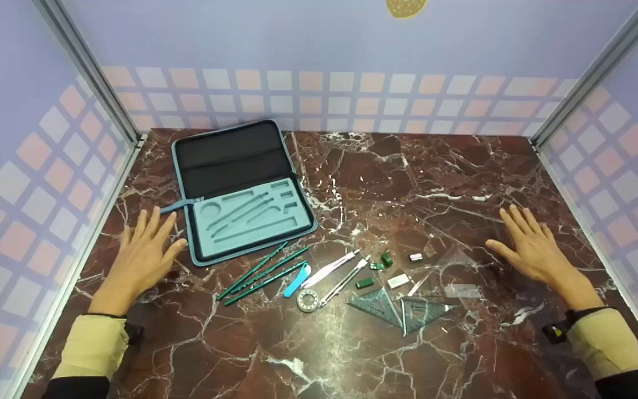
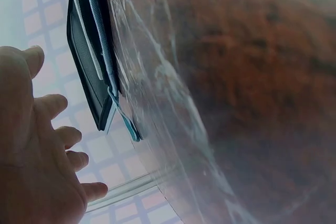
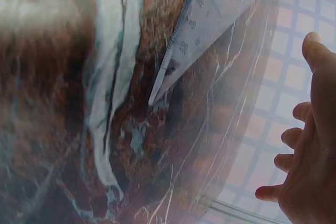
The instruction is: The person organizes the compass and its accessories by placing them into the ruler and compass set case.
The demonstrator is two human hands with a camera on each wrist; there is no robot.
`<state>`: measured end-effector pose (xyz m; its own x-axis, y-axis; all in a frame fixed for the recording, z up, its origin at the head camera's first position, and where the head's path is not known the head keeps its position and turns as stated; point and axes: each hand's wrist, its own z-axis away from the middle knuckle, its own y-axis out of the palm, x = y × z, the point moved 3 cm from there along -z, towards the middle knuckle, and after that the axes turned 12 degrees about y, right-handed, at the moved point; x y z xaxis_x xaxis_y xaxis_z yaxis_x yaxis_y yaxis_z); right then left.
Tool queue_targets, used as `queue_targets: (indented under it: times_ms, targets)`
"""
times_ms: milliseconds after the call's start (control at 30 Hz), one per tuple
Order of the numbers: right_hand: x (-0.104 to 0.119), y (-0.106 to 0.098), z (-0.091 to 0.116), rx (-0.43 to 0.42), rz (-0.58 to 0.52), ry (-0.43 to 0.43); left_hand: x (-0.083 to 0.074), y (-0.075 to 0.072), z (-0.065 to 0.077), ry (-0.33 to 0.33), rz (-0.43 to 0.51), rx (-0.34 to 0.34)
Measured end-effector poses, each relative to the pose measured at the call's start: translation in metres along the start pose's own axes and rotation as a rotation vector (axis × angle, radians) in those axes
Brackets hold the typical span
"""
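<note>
At the left side of the marble top (image 1: pixel 214 360), I see my left hand (image 1: pixel 144 255) spread, fingers straight, with nothing in its grasp; at the right side my right hand (image 1: pixel 535 255) is just as open and bare; both wrist views suggest the palms are raised off the surface, though I cannot be sure about the heels. Nearest the left fingertips is the blue strap (image 1: pixel 175 206), just beside them but seemingly not touched; it reaches from the left edge of the open case (image 1: pixel 252 244), which lies right of that hand, its lid folded back toward the rear wall, its long axis running across me with the right end angled slightly away. In front of the case lie three green pencils (image 1: pixel 269 271), aslant from near left to far right; I judge the left hand the closer one for both. Further right, a metal compass (image 1: pixel 346 280) slants the same way; two set squares (image 1: pixel 377 307) lie beyond it, nearer my side; the clear measuring piece (image 1: pixel 463 290) sits left of the right hand and a little nearer me, so I judge a leftward reach from the right to be the shorter one there.
</note>
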<state>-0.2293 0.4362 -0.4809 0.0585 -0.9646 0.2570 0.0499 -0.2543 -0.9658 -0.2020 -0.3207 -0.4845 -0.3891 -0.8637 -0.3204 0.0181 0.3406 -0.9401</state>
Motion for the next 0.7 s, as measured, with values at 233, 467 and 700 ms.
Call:
queue_targets:
  times_ms: [233, 467, 700]
  targets:
    - [0.007, -0.002, -0.001, -0.014, -0.01, -0.015, 0.0, -0.004, 0.002, -0.002, -0.008, 0.004]
    - [0.017, -0.004, 0.0, -0.046, -0.063, -0.078, 0.0, -0.003, 0.003, -0.018, 0.01, 0.001]
    - [0.039, -0.009, -0.001, -0.074, -0.088, -0.13, -0.004, -0.003, 0.0, -0.043, 0.064, -0.031]
